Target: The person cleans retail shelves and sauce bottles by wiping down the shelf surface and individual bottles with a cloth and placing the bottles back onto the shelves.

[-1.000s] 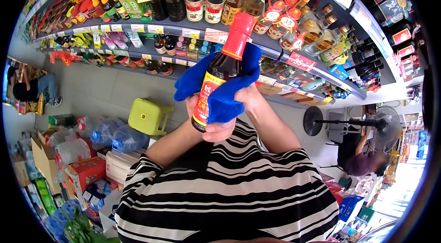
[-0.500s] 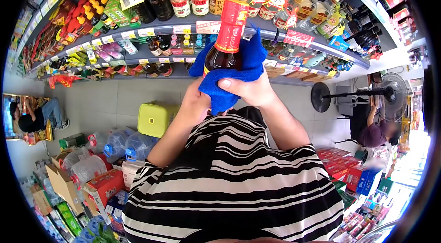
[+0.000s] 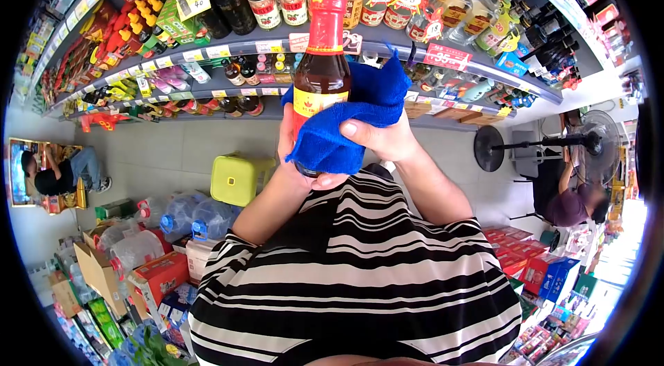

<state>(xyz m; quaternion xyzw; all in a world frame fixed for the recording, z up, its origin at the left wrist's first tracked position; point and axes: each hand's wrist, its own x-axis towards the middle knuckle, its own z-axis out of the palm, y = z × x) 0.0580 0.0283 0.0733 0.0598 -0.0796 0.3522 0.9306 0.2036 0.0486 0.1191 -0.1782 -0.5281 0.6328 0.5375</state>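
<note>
- Far left, well apart from the work: another person in a dark top.
- Left of the hands, on the floor: yellow-green stool.
- With left hand: closed around the lower end of a dark glass bottle, some fingers near the base; contact behind the glass hidden, cannot tell.
- Bottle held up in front of the striped shirt, close to upright in this view, red cap on top, apart from the shelves behind.
- Partway along, as judged: bottle in hand, cloth against it, neither set down yet. Cap, neck and top of the label bare of cloth; how much of the glass already gone over, cannot tell.
- Across the lower front and out to the right: blue cloth, bunched and folded.
- With right hand: holding the cloth, thumb on top, fingers mostly hidden.
- Farther right: standing fan.
- Against half a second ago: bottle shifted left within the cloth, shoulder and upper label now uncovered; right thumb still on the cloth.
</note>
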